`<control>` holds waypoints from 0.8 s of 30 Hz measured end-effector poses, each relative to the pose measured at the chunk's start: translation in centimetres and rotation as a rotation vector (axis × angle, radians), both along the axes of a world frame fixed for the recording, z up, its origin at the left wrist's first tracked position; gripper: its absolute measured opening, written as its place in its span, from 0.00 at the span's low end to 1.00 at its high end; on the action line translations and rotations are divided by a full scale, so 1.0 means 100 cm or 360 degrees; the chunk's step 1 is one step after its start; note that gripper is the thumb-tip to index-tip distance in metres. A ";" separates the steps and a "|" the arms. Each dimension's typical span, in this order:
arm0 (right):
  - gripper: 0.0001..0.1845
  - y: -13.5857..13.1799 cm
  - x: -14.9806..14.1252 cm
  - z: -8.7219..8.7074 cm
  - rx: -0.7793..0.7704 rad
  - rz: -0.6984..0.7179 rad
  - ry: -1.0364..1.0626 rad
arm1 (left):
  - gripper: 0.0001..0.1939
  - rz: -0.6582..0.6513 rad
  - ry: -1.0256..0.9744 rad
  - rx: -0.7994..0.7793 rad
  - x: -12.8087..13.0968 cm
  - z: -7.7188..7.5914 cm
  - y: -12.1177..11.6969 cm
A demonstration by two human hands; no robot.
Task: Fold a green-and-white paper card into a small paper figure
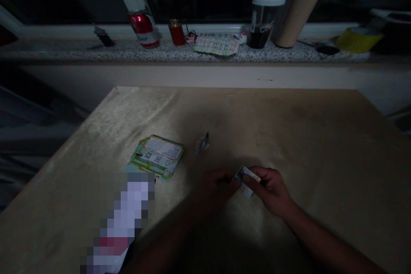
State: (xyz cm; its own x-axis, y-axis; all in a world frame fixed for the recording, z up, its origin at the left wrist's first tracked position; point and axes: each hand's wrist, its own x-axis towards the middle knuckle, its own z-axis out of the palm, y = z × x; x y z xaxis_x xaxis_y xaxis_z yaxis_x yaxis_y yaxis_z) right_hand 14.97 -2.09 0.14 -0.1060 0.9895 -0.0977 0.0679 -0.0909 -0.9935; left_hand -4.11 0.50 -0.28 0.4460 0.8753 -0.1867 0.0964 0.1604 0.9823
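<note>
A small printed piece of paper (246, 185), perhaps folded, is pinched between both my hands over the table. My left hand (218, 188) grips its left edge with thumb and fingers, mostly in shadow. On the other side, my right hand (272, 189) has its thumb pressed on the paper's face, with the fingers behind it. Just beyond my left hand, a small folded paper shape (202, 143) rests on the table. Further left lies a stack of green printed leaflets (157, 156), slightly fanned out.
The table (305, 132) meets a wall below a granite windowsill (128, 53). On the sill stand a red can (144, 30), a red candle (177, 33), a crumpled printed wrapper (216, 44), a lidded cup (260, 19), a cardboard tube (302, 6) and yellow tape (358, 40). A pixelated object (122, 222) lies at left.
</note>
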 end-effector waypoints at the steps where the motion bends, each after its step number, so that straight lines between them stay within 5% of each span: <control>1: 0.20 0.000 -0.001 0.000 0.0001 0.0001 -0.0011 | 0.18 0.0003 0.0009 0.0015 0.000 0.001 0.000; 19: 0.14 -0.002 -0.001 -0.001 -0.0020 0.0122 0.0169 | 0.22 -0.0014 -0.0217 -0.0210 -0.006 -0.001 0.010; 24: 0.24 0.001 0.005 -0.008 -0.0026 0.0167 0.0399 | 0.23 -0.0094 -0.0300 -0.0357 -0.008 -0.004 0.011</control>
